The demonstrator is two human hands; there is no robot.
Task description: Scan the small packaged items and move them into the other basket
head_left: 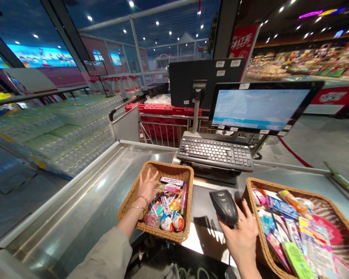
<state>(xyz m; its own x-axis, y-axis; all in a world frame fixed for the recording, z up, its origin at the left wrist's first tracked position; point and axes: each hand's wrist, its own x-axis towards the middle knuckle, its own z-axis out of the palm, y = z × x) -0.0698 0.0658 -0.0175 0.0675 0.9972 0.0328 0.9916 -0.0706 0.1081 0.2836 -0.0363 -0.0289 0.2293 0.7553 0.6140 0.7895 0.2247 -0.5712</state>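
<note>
My left hand (148, 187) reaches into a woven basket (125, 206) on the metal counter. Its fingers are spread over the sweets, the tips beside a pink candy pack (171, 188); I see nothing gripped in it. White-and-blue candy sticks (172, 181) and round orange-and-white capsules (178, 221) lie in the same basket. A black handheld barcode scanner (224, 207) is in my right hand (244, 232), held above the counter between two baskets. Right of that hand stands a second wicker basket (344, 221) with a green pack (297, 260) and a blue pack (282, 206).
A keyboard (215, 151) sits below a lit monitor (261, 106), with another dark screen (189, 83) behind. Beyond the counter edge (61, 186) are a metal cart (163, 130) and stacked bottle packs (55, 135) at left. The scanner's cable hangs near the front edge.
</note>
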